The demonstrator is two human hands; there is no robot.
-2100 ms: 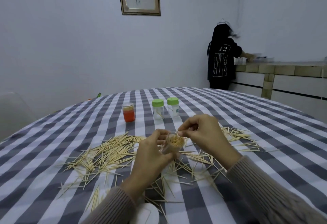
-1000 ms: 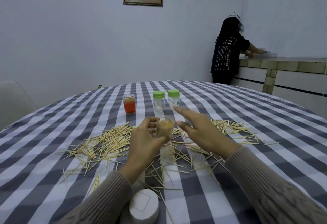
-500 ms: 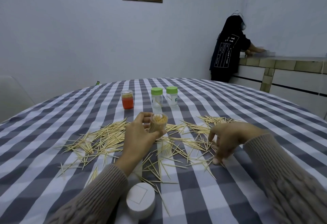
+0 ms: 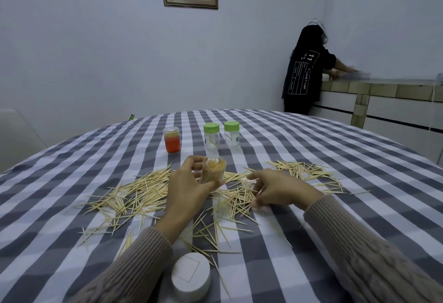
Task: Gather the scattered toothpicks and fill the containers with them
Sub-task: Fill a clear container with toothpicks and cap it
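Scattered toothpicks (image 4: 134,195) lie in loose heaps across the checked tablecloth (image 4: 359,159), with another heap (image 4: 302,171) at the right. My left hand (image 4: 184,190) grips a clear container (image 4: 213,171) packed with upright toothpicks and holds it just above the table. My right hand (image 4: 280,190) is to its right, low over the middle heap. Its fingers curl down into the toothpicks there and pinch some. An orange container (image 4: 171,139) and two clear containers with green lids (image 4: 211,137) (image 4: 232,134) stand further back.
A white round lid (image 4: 191,274) sits near the front edge between my forearms. A pale chair (image 4: 14,135) stands at the far left. A person in a black top (image 4: 304,70) stands at a tiled counter (image 4: 383,87) at the back right.
My right hand left the container's mouth, dropped to the heap at the right and has now slid left along the toothpicks. My left hand keeps holding the container upright.
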